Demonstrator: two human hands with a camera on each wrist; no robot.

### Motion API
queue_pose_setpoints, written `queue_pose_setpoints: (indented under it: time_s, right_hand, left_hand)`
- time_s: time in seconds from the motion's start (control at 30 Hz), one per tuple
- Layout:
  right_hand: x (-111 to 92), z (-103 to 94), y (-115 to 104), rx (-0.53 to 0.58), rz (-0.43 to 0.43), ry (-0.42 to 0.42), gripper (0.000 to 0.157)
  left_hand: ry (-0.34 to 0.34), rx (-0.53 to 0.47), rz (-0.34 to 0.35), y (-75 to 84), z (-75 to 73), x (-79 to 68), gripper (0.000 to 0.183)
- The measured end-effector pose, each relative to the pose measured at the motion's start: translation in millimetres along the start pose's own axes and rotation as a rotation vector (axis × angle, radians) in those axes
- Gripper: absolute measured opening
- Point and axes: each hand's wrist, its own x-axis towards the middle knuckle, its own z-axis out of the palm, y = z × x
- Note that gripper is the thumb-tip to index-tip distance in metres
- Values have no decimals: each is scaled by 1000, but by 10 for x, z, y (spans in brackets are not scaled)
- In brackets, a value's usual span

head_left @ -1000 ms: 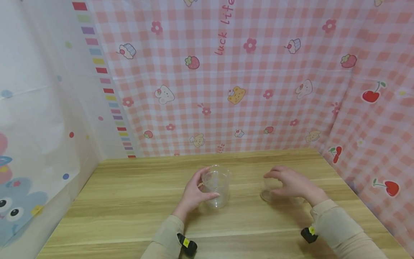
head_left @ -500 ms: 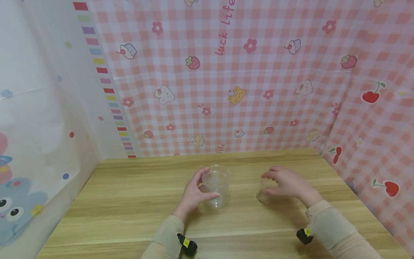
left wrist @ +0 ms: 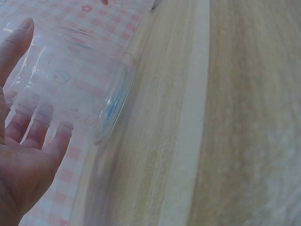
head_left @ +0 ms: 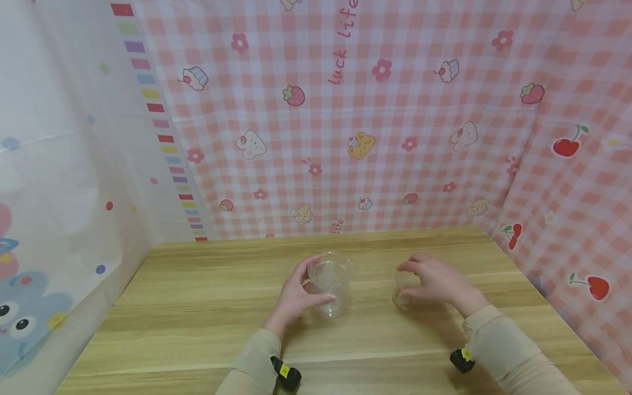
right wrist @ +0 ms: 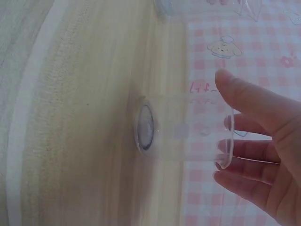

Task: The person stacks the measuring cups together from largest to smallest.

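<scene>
A large clear beaker (head_left: 332, 288) stands upright on the wooden table near the middle of the head view. My left hand (head_left: 295, 296) grips it from the left, thumb along its near side and fingers behind it. In the left wrist view the beaker (left wrist: 70, 80) shows its thick base close to the tabletop. To the right, my right hand (head_left: 436, 281) holds a smaller clear beaker (head_left: 402, 296) by the upper part. Seen from the right wrist, the small beaker (right wrist: 183, 127) has its rim between thumb and fingers and its base right at the table.
Bare wood of the table (head_left: 197, 307) runs between and around the beakers. A pink checked cloth (head_left: 316, 120) hangs behind the table's back edge, and a white printed cloth (head_left: 64, 164) hangs at the left. A black wrist camera (head_left: 288, 377) sits under the left sleeve.
My right hand has slid left with the small beaker, bringing it a little closer to the large one. The left hand and the large beaker have stayed put.
</scene>
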Motion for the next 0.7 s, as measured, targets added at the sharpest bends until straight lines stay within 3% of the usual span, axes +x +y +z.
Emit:
queue_pose_setpoints:
  time_s: [0.17, 0.33, 0.7]
  right_hand:
    - [-22, -30, 35, 55, -45, -25, 62]
    - [-28, -52, 61, 82, -132, -51, 59]
    - [-25, -56, 82, 39, -236, -76, 53]
  left_hand:
    - [0, -2, -3, 0, -2, 0, 89]
    - [-7, -9, -3, 0, -9, 0, 90]
    - [-3, -3, -9, -9, -7, 1, 90]
